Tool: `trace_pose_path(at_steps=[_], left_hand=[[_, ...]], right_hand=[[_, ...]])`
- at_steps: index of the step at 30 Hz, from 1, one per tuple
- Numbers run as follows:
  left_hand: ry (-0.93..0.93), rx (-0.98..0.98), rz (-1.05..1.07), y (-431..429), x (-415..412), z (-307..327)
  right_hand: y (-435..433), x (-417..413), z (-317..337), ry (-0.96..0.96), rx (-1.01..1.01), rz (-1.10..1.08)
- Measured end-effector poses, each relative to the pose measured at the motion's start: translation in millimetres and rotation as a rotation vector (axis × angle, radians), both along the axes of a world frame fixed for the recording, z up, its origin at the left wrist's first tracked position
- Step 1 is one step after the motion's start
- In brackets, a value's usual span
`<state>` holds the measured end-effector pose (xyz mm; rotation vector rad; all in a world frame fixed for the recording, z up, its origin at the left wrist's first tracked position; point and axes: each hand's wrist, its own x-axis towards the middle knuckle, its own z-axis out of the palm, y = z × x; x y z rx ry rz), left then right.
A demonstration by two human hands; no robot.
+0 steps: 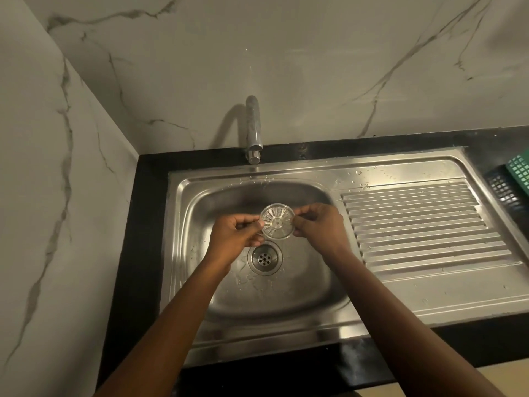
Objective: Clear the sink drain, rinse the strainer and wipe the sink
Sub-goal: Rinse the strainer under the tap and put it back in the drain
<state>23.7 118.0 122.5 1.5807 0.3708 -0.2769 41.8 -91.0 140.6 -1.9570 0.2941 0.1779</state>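
A round clear plastic strainer (pixel 277 221) with radial slots is held above the steel sink basin (pixel 217 282). My left hand (pixel 236 231) pinches its left rim and my right hand (pixel 317 224) pinches its right rim. Just below the strainer lies the open metal drain (pixel 264 257) with its small holes showing. Drops and thin puddles of water lie on the basin floor around the drain. The chrome tap (pixel 254 130) stands behind the basin with its spout over the rear edge, and no water runs from it.
A ribbed steel drainboard (pixel 423 224) stretches to the right of the basin. The sink sits in a black counter (pixel 143 224). A green basket (pixel 519 170) and a dark basket (pixel 502 190) stand at the far right edge. Marble walls close the back and left.
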Motion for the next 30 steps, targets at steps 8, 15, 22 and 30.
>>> trace_pose_path(at_steps=[8, 15, 22, 30], left_hand=[[-0.056, 0.014, -0.012, 12, -8, 0], [-0.053, 0.017, 0.087, 29, -18, -11], [-0.005, 0.066, 0.074, 31, -30, -26], [-0.018, 0.070, 0.042, 2, -36, -20]], right_hand=[[11, -7, 13, -0.056, -0.147, 0.219], [14, -27, -31, 0.129, -0.416, 0.198], [4, -38, -36, 0.061, -0.469, 0.096], [-20, -46, -24, 0.127, -0.066, 0.030]])
